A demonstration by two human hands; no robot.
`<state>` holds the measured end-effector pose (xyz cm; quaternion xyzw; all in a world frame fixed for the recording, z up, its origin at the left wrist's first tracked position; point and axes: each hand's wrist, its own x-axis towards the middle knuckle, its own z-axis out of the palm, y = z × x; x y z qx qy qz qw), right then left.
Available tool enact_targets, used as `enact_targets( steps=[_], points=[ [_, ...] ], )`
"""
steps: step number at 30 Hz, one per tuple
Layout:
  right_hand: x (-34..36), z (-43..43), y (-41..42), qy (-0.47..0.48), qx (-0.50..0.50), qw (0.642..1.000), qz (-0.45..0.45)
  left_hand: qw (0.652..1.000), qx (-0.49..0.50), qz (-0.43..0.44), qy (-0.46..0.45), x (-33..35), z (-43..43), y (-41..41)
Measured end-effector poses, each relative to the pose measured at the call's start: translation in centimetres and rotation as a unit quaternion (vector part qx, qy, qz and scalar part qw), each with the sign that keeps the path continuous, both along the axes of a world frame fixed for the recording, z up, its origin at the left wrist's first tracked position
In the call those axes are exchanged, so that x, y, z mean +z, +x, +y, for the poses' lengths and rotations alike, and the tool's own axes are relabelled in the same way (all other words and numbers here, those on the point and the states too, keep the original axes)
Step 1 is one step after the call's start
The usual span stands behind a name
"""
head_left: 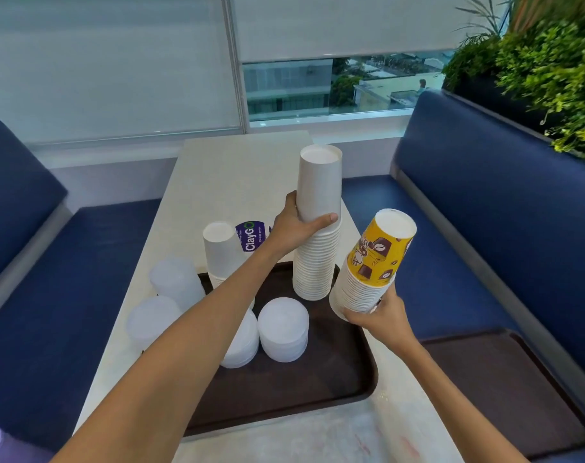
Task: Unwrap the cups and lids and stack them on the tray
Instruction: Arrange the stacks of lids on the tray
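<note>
A: Grip status?
B: Left grip (pixel 293 228) is wrapped round the tall white cup stack (pixel 318 255) about halfway up, thumb across the front. Stack stands upside down on the tray (pixel 284 396), far right corner.
A: Right?
B: Right grip (pixel 381 315) holds the yellow-topped cup stack (pixel 374 262) by its lower end. It's tilted, in the air over the tray's right edge, just beside the tall stack. Can't tell if they touch.
A: Rest of the tray?
B: Short white cup stack (pixel 219 252) at the far left corner, my left forearm crossing it. Mid-tray: front lid stack (pixel 283 329) in clear view, covered lid stack (pixel 242 349) partly behind my arm.
A: Off the tray?
B: Far hazy lid stack (pixel 176 279) and near hazy lid stack (pixel 151 320) on the worktop (pixel 237 168), just left of the tray. Can't tell if wrapped. Purple sticker (pixel 252 235) lies just beyond the tray's far edge. Second tray (pixel 505 389) sits on the blue bench (pixel 468 262), right of the tray.
</note>
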<state>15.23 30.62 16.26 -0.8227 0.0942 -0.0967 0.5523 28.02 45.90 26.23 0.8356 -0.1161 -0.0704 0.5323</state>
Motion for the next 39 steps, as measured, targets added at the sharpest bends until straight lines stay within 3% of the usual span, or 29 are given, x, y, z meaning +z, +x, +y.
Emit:
enact_targets(
  steps=[4,7,10,13,16,27,39],
  points=[
    [2.0,0.6,-0.1,-0.007,0.021,0.999,-0.025,0.999,0.009,-0.012,0.031,1.1,1.1,-0.7],
    [3.2,2.0,0.3,-0.012,0.049,0.998,-0.04,0.986,0.058,-0.137,0.076,2.6,4.5,-1.5],
    [4.0,4.2,1.4,-0.021,0.09,0.995,-0.041,0.944,0.089,-0.246,0.199,3.3,8.8,-1.6],
    [4.7,6.8,2.8,-0.04,0.132,0.989,-0.049,0.916,0.064,-0.197,0.345,2.3,11.9,-1.5],
    [5.3,8.7,4.4,-0.048,0.152,0.985,-0.059,0.91,0.021,-0.117,0.398,0.1,12.8,-1.5],
    [3.1,12.1,10.1,-0.101,0.156,0.982,-0.022,0.88,0.024,-0.136,0.455,-0.3,14.9,0.9],
    [-1.5,13.1,14.9,-0.091,0.174,0.971,0.138,0.864,0.039,-0.169,0.474,-0.9,15.2,1.8]
  ],
)
